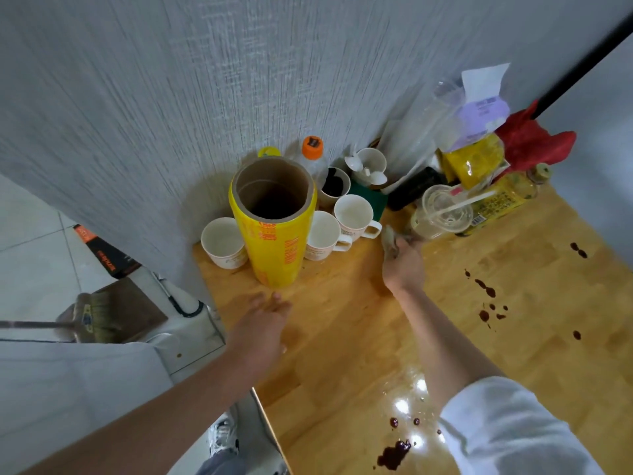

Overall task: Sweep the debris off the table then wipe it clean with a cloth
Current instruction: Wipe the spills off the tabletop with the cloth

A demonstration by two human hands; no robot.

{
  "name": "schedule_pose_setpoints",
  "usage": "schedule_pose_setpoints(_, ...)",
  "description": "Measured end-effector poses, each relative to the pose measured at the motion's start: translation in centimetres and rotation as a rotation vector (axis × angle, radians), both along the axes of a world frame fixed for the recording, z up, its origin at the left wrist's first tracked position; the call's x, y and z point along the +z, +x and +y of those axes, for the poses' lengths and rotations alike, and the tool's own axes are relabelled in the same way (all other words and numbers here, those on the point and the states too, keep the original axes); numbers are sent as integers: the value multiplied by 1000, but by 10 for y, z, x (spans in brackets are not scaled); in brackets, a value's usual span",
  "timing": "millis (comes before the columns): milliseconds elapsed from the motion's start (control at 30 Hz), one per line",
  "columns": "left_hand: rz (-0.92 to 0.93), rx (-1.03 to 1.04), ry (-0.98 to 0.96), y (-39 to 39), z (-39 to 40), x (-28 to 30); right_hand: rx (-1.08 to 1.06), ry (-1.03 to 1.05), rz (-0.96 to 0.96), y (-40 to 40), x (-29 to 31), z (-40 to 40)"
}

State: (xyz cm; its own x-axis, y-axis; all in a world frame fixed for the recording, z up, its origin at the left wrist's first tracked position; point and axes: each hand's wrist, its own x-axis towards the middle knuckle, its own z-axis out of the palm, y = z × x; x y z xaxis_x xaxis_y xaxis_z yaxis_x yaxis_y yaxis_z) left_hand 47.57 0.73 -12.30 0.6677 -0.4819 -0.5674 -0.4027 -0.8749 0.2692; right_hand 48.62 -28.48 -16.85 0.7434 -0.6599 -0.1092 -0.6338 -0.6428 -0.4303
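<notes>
The wooden table [342,323] carries dark red stains [484,289] at the right and a bigger dark red blot [394,454] near the front edge. My right hand [402,265] grips a greyish cloth [388,240] at the back of the table, beside a clear plastic cup [442,212]. My left hand [263,323] hovers with relaxed, straight fingers just in front of a tall yellow roll [274,221] and holds nothing. A brush with a long handle [85,320] lies on a dustpan on the floor at the left.
White cups [224,241] and mugs [354,214] stand round the yellow roll against the grey wall. Bottles [311,152], a yellow packet [474,162], plastic bags and a red bag [534,138] crowd the back right corner. A white surface [68,389] sits at the left.
</notes>
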Motion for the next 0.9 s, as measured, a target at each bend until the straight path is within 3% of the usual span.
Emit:
schedule_pose_setpoints(67,13,-11,7,0,1,1,71,-4,-13,-19,1,15)
schedule_pose_setpoints(167,6,-32,30,0,1,2,338,46,-100,-81,5,49)
schedule_pose_setpoints(267,4,-33,23,0,2,5,604,248,-14,-119,8,59)
schedule_pose_setpoints(333,-4,-46,16,1,4,6,421,325,-10,-100,7,40)
schedule_pose_setpoints(433,-1,-48,14,0,6,5,-181,364,-142,-56,5,31)
schedule_pose_setpoints(500,-6,-64,14,2,7,6,-68,241,-152,-45,-7,71)
schedule_pose_setpoints(567,-14,-67,-23,1,12,6,258,223,-74,-55,-12,121)
schedule_pose_setpoints(667,-20,46,-185,-4,24,15,520,236,19,-70,-8,126)
schedule_pose_setpoints(833,-410,588,-664,2,50,77,254,294,22,-78,3,92)
schedule_pose_setpoints(900,-468,652,-889,21,51,110,248,275,51,-78,-2,94)
